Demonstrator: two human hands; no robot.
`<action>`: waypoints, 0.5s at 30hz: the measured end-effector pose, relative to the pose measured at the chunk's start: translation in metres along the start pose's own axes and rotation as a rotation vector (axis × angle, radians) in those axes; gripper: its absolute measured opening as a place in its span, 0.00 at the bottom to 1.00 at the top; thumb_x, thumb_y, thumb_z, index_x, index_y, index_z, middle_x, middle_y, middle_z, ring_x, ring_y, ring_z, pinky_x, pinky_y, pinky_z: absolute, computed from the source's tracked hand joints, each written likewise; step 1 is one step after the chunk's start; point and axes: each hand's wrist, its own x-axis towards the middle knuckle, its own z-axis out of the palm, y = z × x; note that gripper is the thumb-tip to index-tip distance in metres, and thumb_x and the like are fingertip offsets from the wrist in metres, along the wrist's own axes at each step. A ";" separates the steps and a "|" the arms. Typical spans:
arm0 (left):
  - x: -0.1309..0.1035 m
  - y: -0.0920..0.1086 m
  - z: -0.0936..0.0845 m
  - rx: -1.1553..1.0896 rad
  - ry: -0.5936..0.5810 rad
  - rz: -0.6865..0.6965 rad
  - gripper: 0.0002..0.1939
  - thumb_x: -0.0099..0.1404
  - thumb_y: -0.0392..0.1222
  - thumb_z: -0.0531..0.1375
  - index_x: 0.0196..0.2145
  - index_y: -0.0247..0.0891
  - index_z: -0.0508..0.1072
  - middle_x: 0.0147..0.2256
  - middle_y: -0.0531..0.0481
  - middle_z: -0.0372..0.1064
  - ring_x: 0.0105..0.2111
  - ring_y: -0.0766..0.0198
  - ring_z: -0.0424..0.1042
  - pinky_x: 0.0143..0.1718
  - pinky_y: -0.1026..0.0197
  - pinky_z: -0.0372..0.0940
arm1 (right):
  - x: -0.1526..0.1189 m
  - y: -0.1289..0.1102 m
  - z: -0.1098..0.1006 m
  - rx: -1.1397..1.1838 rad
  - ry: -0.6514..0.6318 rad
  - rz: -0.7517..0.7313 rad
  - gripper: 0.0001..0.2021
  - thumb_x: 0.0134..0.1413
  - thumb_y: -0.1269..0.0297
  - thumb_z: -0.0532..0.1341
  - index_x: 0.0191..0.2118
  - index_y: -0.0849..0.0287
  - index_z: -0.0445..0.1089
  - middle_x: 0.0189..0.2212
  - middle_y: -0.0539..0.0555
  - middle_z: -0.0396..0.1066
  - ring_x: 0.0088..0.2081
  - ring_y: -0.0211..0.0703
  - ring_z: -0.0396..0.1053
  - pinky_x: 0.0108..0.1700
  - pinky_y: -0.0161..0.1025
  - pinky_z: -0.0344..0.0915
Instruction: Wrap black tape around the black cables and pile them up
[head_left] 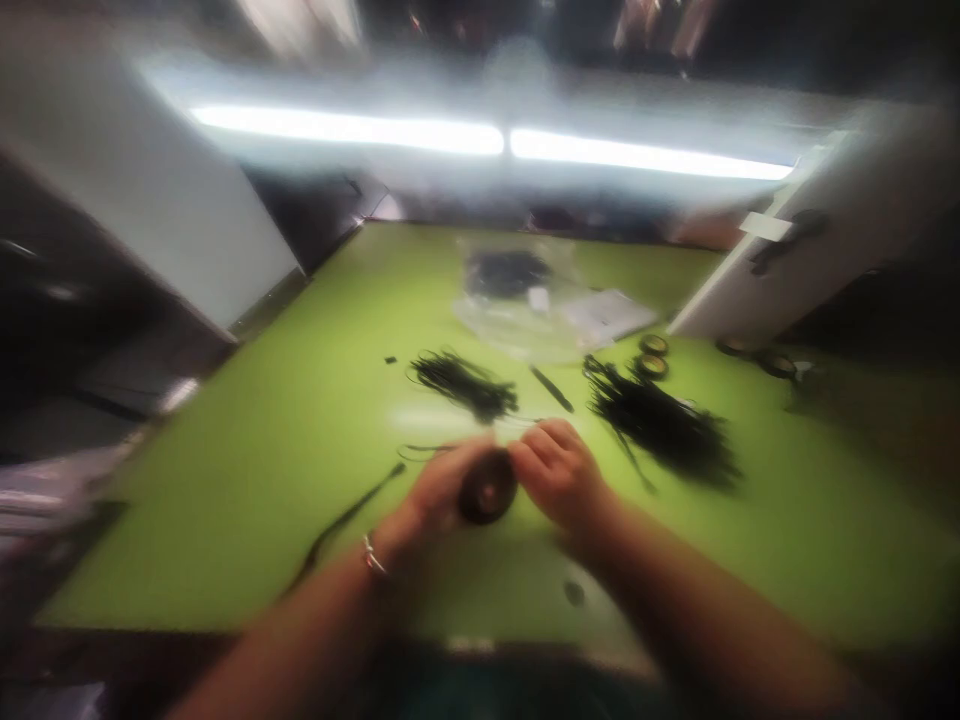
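Note:
A roll of black tape (487, 487) is in my left hand (442, 490), which wraps round its left side just above the table's near half. My right hand (559, 470) is closed against the roll's upper right edge; what its fingers pinch is hidden and blurred. Thin dark cable (420, 452) sticks out to the left behind my left hand. Just beyond both hands lies a bundle of black cables (465, 383). To the right is a larger bundle of black cables (664, 420).
On the green tabletop (247, 500) a single black cable (352, 515) lies at left. Farther back are a dark pen-like tool (551, 388), a clear plastic bag (510, 315) with dark contents, and tape rolls (652, 367). Upright panels (217, 220) flank the table under bright tube lights (360, 130).

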 end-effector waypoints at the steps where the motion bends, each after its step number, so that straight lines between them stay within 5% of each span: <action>1: 0.000 0.001 0.000 -0.049 -0.017 -0.041 0.18 0.51 0.49 0.68 0.19 0.34 0.67 0.15 0.56 0.60 0.15 0.72 0.57 0.17 0.66 0.52 | -0.001 0.001 -0.001 -0.006 0.017 -0.051 0.09 0.60 0.75 0.54 0.33 0.59 0.69 0.25 0.53 0.67 0.32 0.43 0.61 0.39 0.42 0.62; 7: 0.000 -0.001 -0.004 0.002 -0.029 -0.042 0.15 0.49 0.44 0.69 0.21 0.34 0.69 0.16 0.55 0.62 0.16 0.72 0.58 0.19 0.67 0.53 | -0.005 0.008 0.000 0.091 0.035 -0.142 0.10 0.60 0.74 0.54 0.42 0.60 0.71 0.29 0.55 0.71 0.35 0.44 0.64 0.42 0.43 0.64; 15: 0.001 -0.001 -0.008 0.579 0.078 0.450 0.08 0.60 0.43 0.62 0.27 0.36 0.75 0.27 0.49 0.70 0.28 0.65 0.65 0.31 0.64 0.60 | -0.001 0.009 0.006 0.524 -0.055 0.306 0.09 0.60 0.71 0.56 0.42 0.58 0.71 0.36 0.55 0.73 0.39 0.42 0.69 0.42 0.40 0.67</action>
